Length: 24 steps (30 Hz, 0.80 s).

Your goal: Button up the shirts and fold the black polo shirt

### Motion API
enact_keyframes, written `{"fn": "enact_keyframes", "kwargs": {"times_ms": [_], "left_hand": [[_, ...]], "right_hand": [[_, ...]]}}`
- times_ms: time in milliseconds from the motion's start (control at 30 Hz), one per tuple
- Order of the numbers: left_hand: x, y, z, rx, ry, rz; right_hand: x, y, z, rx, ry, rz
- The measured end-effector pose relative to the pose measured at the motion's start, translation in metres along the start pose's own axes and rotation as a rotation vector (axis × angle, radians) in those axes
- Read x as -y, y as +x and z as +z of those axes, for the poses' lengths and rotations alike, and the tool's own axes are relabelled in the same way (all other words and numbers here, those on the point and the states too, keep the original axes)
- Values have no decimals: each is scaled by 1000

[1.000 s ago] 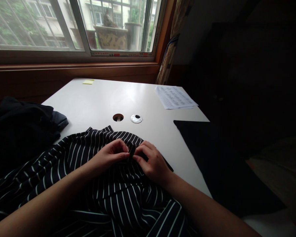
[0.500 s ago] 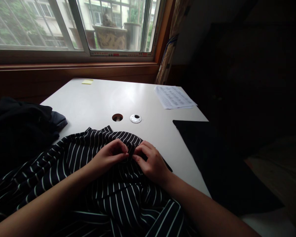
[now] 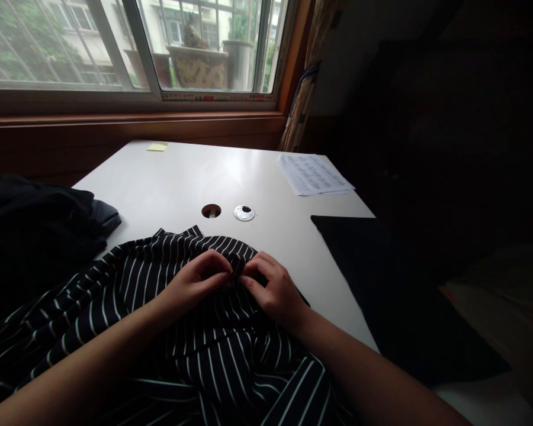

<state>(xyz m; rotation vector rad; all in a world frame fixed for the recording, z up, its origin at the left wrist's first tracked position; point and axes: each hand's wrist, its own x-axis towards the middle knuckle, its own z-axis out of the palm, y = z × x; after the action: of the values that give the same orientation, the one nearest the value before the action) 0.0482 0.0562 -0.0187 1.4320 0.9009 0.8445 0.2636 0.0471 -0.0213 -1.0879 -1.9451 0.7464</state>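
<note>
- Nearest, a soft, rumpled black garment with thin white stripes is heaped over the front of the desk.
- The left hand and right hand, nearly unmoved since a second ago, are close together, fingertips pinching the garment's cloth.
- On the smooth white desk: crumpled dark cloth left, flat black sheet right.
- Beyond, a round hole beside a shiny cap.
- Farther, printed papers, yellow note.
- Farthest, a bright window.
</note>
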Motion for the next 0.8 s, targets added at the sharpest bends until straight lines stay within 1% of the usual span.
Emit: {"fn": "enact_keyframes", "kwargs": {"times_ms": [167,333,433,600,800], "left_hand": [[1,1,-1,58,-104,-80],[2,2,-1,63,-125,-122],[2,2,-1,49,-91,-140],[-2,3,2,82,-4,-153],[-4,4,4,46,66,-126]], "right_hand": [[1,1,-1,2,-5,2],[1,0,0,7,-18,0],[1,-1,0,6,-22,-3],[0,-1,0,-2,-21,0],[1,0,-1,10,-19,-5]]}}
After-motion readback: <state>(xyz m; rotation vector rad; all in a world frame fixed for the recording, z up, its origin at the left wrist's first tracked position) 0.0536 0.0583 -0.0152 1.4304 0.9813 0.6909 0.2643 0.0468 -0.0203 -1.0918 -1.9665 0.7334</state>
